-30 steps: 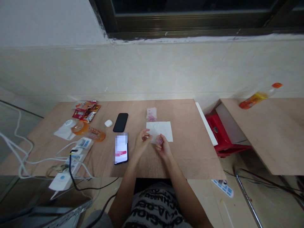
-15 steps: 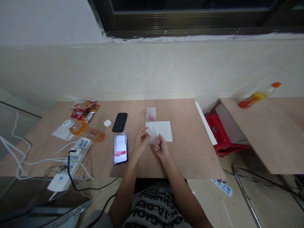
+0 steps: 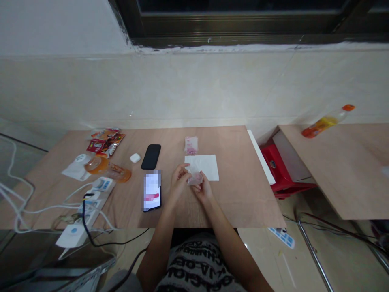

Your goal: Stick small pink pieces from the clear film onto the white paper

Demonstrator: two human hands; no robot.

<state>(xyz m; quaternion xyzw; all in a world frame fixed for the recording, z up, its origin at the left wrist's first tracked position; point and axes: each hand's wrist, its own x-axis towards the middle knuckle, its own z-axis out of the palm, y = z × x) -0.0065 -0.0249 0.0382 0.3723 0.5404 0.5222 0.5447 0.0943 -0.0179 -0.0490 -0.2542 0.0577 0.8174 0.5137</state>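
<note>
Between my two hands is a small clear plastic bag (image 3: 195,178) with pinkish bits in it, too small to make out. My left hand (image 3: 180,177) pinches its left side, and my right hand (image 3: 204,189) grips it from the right and below. The bag overlaps the near left part of a white sheet of paper (image 3: 208,166) lying on the table. Just beyond the paper lies a second small clear bag (image 3: 191,145) with pink contents.
Left of my hands lie a lit phone (image 3: 152,190), a black phone (image 3: 151,156) and a white case (image 3: 135,158). Farther left are an orange bottle (image 3: 109,168), snack packets (image 3: 105,142) and a power strip (image 3: 88,211) with cables. Another bottle (image 3: 326,123) lies on the right-hand table.
The small bag has tilted and shows more of its face between my hands. My fingers have shifted slightly on it. The whole view has moved a little.
</note>
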